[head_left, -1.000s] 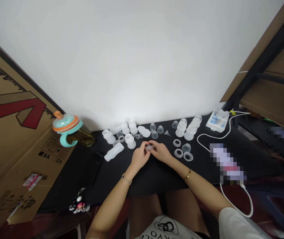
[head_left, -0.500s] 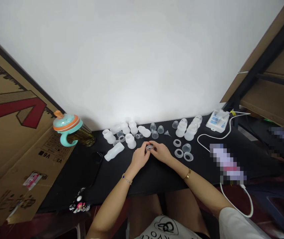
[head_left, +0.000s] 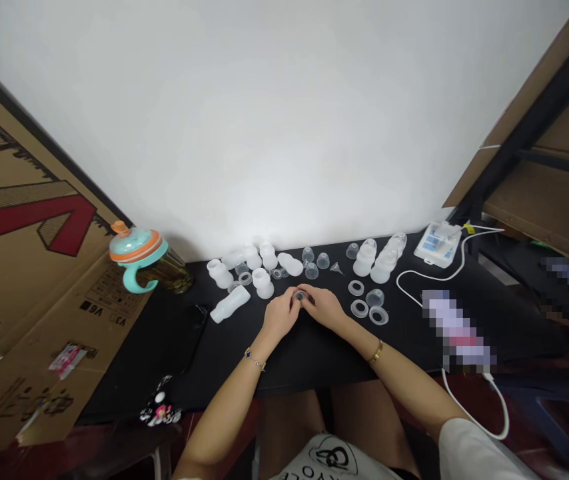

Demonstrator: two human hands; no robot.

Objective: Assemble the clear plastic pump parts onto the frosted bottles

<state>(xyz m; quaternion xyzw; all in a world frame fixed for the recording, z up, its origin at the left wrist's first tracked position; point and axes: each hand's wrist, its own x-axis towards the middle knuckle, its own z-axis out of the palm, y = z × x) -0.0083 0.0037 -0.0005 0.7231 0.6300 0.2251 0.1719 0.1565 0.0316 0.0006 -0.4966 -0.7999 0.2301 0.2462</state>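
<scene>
Gripping a small clear round plastic piece (head_left: 299, 295) between them, the left hand (head_left: 279, 317) and right hand (head_left: 323, 308) are pressing their closed fingers on it from either side, equally near, its long axis too small to tell.

Frosted plastic bottles (head_left: 230, 305), smooth and milky, stand on a matt black table (head_left: 314, 360) with glossy clear plastic cups (head_left: 375, 298). The small ring (head_left: 299, 295) looks like clear plastic too, and the corrugated cardboard carton (head_left: 29, 267) is brown, matt and rough-edged.
</scene>
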